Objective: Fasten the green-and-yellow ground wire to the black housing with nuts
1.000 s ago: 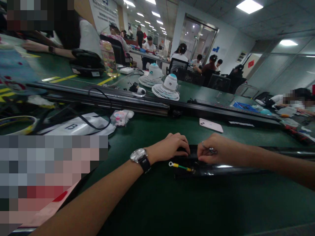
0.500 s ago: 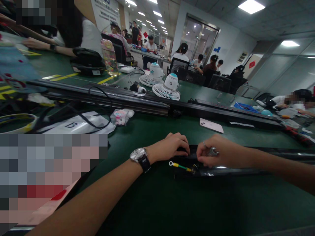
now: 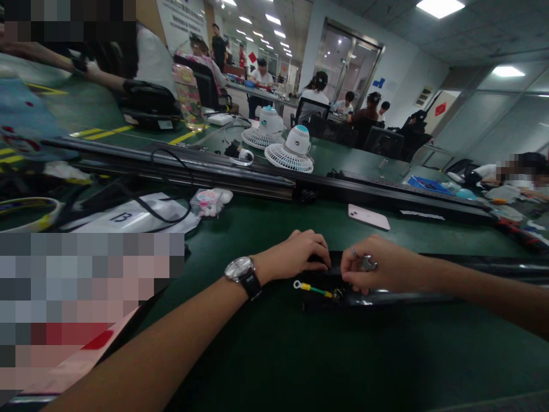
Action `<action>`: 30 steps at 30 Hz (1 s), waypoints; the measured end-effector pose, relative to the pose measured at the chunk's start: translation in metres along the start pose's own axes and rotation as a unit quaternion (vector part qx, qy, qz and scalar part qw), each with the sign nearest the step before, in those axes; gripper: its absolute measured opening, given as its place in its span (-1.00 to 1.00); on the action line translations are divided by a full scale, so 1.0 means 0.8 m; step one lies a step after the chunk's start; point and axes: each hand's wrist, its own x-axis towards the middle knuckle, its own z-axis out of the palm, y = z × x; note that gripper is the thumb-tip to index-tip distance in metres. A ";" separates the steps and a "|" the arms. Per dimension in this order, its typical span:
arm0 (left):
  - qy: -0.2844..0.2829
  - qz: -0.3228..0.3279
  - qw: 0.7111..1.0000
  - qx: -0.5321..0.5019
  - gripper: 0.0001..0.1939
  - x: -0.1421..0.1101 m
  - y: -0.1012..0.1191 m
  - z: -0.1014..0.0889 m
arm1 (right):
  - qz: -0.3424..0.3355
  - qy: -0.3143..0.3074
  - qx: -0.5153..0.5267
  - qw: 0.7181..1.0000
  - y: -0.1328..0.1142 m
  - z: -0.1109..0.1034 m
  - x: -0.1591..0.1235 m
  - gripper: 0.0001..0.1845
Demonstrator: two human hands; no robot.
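A long black rail (image 3: 398, 297) lies on the green table in front of me. My left hand (image 3: 305, 254), with a watch on the wrist, has its fingers curled onto the rail's left end. My right hand (image 3: 368, 268) is closed around a small wrench (image 3: 369, 263), whose open jaw sticks out beside the knuckles. Its fingertips are down over the rail; what they touch there is hidden. Below and between the hands, a short yellow-green wire with a ring terminal (image 3: 315, 290) runs out from the rail's end to the left.
Behind the hands lies a pink phone (image 3: 369, 217). Further back, long black rails (image 3: 386, 191) cross the table, with two white fans (image 3: 291, 150) beyond them. A small clear box (image 3: 208, 203) and a plastic bag (image 3: 141, 212) are at left. Co-workers sit around.
My right hand has turned slightly, and the wrench jaw with it. The left hand keeps its place on the rail.
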 end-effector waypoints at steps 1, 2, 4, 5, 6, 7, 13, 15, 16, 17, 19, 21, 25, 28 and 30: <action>0.000 -0.001 1.000 -0.001 -0.84 0.000 0.000 0.000 | 0.002 -0.003 0.001 1.000 0.000 -0.001 0.001 -0.89; 0.000 -0.002 1.000 -0.001 -0.84 0.000 0.000 0.001 | 0.004 -0.006 0.001 1.000 0.000 -0.002 0.002 -0.89; 0.002 -0.001 1.000 -0.002 -0.85 0.000 -0.002 0.002 | 0.008 -0.015 0.003 1.000 -0.002 -0.004 0.005 -0.87; 0.005 0.001 1.000 -0.003 -0.85 0.000 -0.002 0.003 | 0.014 -0.021 0.008 1.000 -0.003 -0.006 0.006 -0.86; 0.009 0.004 1.000 -0.004 -0.85 0.000 -0.003 0.003 | 0.021 -0.031 0.017 0.999 -0.005 -0.007 0.008 -0.85; 0.012 0.007 1.000 -0.004 -0.86 0.000 -0.003 0.003 | 0.030 -0.045 0.027 0.998 -0.008 -0.009 0.009 -0.84; 0.014 0.006 1.000 -0.015 -0.87 -0.004 -0.002 0.000 | 0.033 -0.133 0.034 0.990 -0.025 -0.023 0.020 -0.80; 0.018 0.009 1.000 -0.019 -0.87 -0.005 -0.002 -0.001 | 0.002 -0.145 -0.030 0.989 -0.033 -0.026 0.021 -0.84; 0.018 0.010 1.000 -0.019 -0.87 -0.005 -0.002 -0.001 | -0.018 -0.142 -0.072 0.987 -0.037 -0.028 0.022 -0.87; 0.017 0.011 1.000 -0.018 -0.87 -0.005 -0.003 0.000 | -0.040 -0.135 -0.112 0.984 -0.041 -0.029 0.022 -0.90; 0.014 0.011 1.000 -0.014 -0.86 -0.005 -0.004 0.000 | -0.089 -0.118 -0.164 0.975 -0.049 -0.032 0.021 -0.90; 0.011 0.010 1.000 -0.011 -0.85 -0.004 -0.004 0.001 | -0.124 -0.117 -0.170 0.971 -0.054 -0.034 0.018 -0.89; 0.009 0.012 1.000 -0.008 -0.82 -0.004 -0.003 0.000 | -0.103 -0.126 -0.159 0.974 -0.055 -0.039 0.012 -0.90; 0.009 0.008 1.000 -0.006 -0.83 -0.005 -0.002 -0.001 | -0.068 -0.114 -0.161 0.978 -0.051 -0.037 0.008 -0.90; 0.012 0.008 1.000 -0.009 -0.82 -0.005 -0.001 -0.001 | -0.056 -0.100 -0.145 0.983 -0.048 -0.034 0.008 -0.85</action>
